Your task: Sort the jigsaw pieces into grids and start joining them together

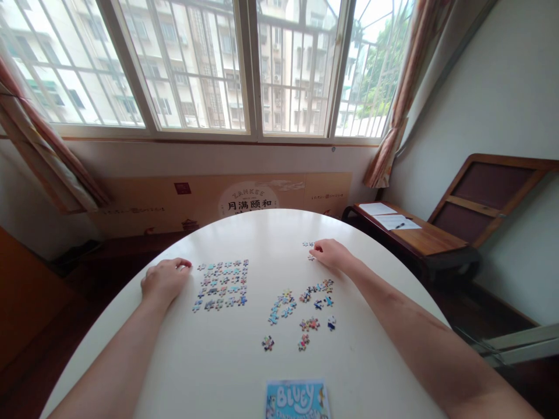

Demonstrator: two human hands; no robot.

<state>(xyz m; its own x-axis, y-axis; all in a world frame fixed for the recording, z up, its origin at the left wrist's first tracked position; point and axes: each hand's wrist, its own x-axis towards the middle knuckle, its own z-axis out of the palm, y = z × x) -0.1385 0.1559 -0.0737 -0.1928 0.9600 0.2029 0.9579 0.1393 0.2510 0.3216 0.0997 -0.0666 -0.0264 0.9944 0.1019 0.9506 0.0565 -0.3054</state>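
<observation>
Some puzzle pieces [310,324] look joined, right of the tabletop's [209,361] middle; unjoined rows [224,290] lie toward its left edge, beside the relaxed, empty left hand [165,279]. Nearer the far edge, the right hand's [332,254] grip, by stray pieces [311,258], cannot be told.

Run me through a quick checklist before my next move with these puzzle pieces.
1. Right hand at the far pieces: ok.
2. Right grip closed on a piece: cannot tell; the view is too small.
3. Left hand apart from the grid of pieces: ok, just left of it.
4. Grid in rows: ok.
5. All pieces in one group: not ok; clusters lie right of the grid.
6. Bluey picture fully visible: not ok, cut off below.
</observation>
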